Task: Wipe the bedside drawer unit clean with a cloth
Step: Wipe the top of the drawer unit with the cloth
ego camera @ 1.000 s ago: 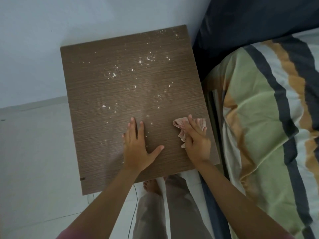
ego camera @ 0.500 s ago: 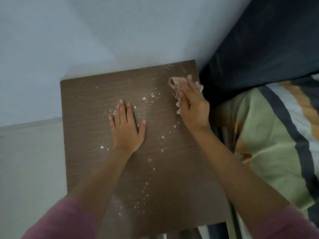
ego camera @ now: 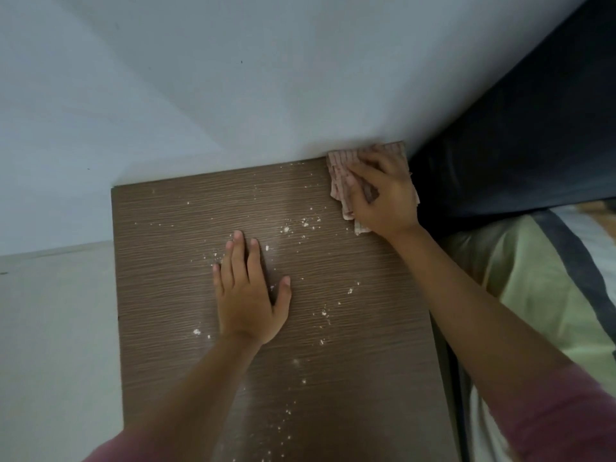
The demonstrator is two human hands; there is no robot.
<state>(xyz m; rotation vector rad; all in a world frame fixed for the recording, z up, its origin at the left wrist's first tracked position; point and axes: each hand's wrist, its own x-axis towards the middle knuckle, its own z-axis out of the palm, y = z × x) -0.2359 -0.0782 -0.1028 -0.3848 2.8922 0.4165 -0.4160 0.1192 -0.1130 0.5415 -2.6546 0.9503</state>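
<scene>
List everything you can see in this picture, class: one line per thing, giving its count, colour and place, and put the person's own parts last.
Drawer unit top: one, brown wood grain, centre, back edge against the wall.
Crumbs: many, white, scattered over the top.
Cloth: one, pink with stripes, far right corner of the top, under the right hand.
Wall: one, pale grey-white, behind the unit.
Floor: pale, left of the unit.
Bedding: one, green with dark and pale stripes, right side.
Pillow: one, dark navy, upper right.
Left hand: one, flat on the top, empty.
Right hand: one, pressing the cloth.
Sleeves: two, pink, bottom edge.
</scene>
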